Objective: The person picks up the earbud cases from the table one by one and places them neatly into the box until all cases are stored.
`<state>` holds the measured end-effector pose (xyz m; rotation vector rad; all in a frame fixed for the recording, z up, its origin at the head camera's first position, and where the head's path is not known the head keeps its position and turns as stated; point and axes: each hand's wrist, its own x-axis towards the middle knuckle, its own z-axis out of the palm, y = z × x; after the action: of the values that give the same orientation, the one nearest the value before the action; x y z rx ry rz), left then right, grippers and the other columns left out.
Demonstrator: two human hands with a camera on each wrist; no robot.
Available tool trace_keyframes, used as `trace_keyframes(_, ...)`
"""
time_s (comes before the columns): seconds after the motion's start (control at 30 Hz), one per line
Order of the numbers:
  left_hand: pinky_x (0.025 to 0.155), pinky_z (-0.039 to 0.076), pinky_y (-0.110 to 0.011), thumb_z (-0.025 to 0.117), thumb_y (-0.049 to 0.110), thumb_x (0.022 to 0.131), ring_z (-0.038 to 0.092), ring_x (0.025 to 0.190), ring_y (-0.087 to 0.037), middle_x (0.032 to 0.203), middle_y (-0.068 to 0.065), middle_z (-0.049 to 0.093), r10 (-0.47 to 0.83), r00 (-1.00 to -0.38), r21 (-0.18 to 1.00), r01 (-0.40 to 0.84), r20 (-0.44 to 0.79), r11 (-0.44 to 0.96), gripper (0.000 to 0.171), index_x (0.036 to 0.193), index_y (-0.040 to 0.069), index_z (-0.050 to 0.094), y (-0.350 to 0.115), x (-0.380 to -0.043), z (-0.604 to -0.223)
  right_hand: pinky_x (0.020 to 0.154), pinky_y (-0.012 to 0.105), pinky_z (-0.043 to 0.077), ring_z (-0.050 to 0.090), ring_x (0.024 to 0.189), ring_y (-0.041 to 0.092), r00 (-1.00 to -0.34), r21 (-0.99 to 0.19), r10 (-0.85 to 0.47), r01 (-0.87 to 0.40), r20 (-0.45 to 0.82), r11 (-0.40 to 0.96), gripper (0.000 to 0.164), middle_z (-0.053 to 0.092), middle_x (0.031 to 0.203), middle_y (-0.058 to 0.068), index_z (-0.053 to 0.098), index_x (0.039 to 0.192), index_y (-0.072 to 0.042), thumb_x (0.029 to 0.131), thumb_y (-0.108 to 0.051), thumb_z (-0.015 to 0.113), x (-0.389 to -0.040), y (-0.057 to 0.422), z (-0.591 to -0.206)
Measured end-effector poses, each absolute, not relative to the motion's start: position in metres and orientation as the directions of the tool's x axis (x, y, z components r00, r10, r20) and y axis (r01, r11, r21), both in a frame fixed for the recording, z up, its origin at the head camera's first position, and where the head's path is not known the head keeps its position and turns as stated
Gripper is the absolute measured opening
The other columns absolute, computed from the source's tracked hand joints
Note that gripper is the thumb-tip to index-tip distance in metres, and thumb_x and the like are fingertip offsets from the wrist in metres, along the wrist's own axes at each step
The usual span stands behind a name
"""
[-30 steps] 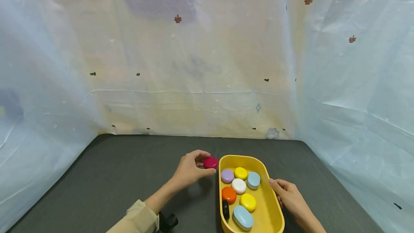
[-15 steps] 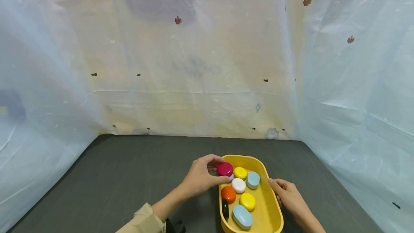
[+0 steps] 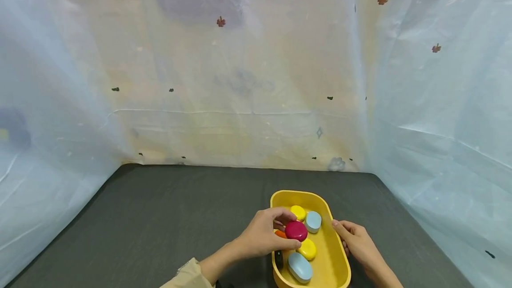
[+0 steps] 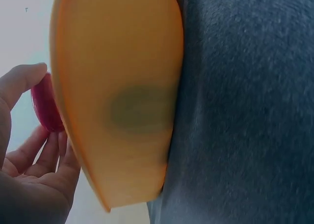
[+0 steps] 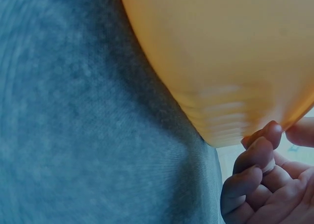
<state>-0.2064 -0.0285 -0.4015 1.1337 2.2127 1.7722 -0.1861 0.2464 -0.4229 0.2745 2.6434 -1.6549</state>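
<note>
Between thumb and fingers, my left hand pinches a glossy dark-pink rounded disc, held over the yellow tray. In the left wrist view the disc shows at the tray's rim, above its wall. My right hand grips the tray's right rim, thumb on top; in the right wrist view curled fingers press its outer wall. Inside lie yellow discs, light blue pieces, a partly hidden orange disc and a black piece. My left hand covers other pieces.
The tray stands on a dark grey cloth-covered table. Pale translucent sheeting with small leaf prints hangs behind the table and along both sides.
My left hand has carried the dark-pink disc rightward and nearer, from outside the tray's left rim to over its middle. The right hand keeps its grip on the rim.
</note>
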Motion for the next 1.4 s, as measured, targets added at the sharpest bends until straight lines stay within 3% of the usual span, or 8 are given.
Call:
trace_keyframes(0.43, 0.085, 0.054, -0.028, 0.085, 0.018, 0.079, 0.062, 0.094, -0.004, 0.103, 0.009, 0.065, 0.676, -0.642, 0.86, 0.509, 0.361, 0.024, 0.042, 0.114, 0.007, 0.065, -0.008, -0.197, -0.406, 0.048, 0.024, 0.041, 0.044, 0.052, 0.016, -0.985, -0.891, 0.134, 0.153, -0.105, 0.428, 0.041, 0.046, 0.06, 0.003, 0.066, 0.101, -0.001, 0.1, -0.04, 0.055, -0.185, 0.249, -0.423)
trace_keyframes(0.83, 0.083, 0.051, -0.018, 0.086, 0.018, 0.078, 0.061, 0.093, 0.001, 0.103, 0.013, 0.065, 0.68, -0.649, 0.862, 0.504, 0.341, 0.049, 0.046, 0.117, 0.006, 0.064, 0.009, -0.191, -0.404, 0.047, 0.025, 0.04, 0.042, 0.05, 0.016, -0.99, -0.908, 0.124, 0.119, -0.075, 0.402, 0.042, 0.045, 0.059, 0.004, 0.066, 0.1, 0.001, 0.101, -0.04, 0.054, -0.186, 0.25, -0.425)
trace_keyframes(1.23, 0.083, 0.051, -0.017, 0.086, 0.016, 0.077, 0.062, 0.095, 0.0, 0.105, 0.013, 0.065, 0.668, -0.673, 0.877, 0.476, 0.316, 0.064, 0.05, 0.12, 0.006, 0.062, 0.014, -0.189, -0.403, 0.047, 0.025, 0.04, 0.044, 0.05, 0.017, -0.986, -0.895, 0.145, 0.14, -0.086, 0.423, 0.042, 0.046, 0.059, 0.004, 0.067, 0.098, -0.001, 0.101, -0.04, 0.055, -0.186, 0.248, -0.425)
trace_keyframes(1.4, 0.088, 0.05, -0.021, 0.086, 0.02, 0.078, 0.06, 0.103, -0.002, 0.113, 0.014, 0.063, 0.66, -0.697, 0.875, 0.469, 0.281, 0.123, 0.055, 0.125, 0.007, 0.061, 0.011, -0.189, -0.402, 0.048, 0.025, 0.041, 0.043, 0.051, 0.016, -0.988, -0.897, 0.127, 0.135, -0.089, 0.421, 0.041, 0.046, 0.059, 0.004, 0.066, 0.097, -0.001, 0.101, -0.04, 0.054, -0.186, 0.247, -0.425)
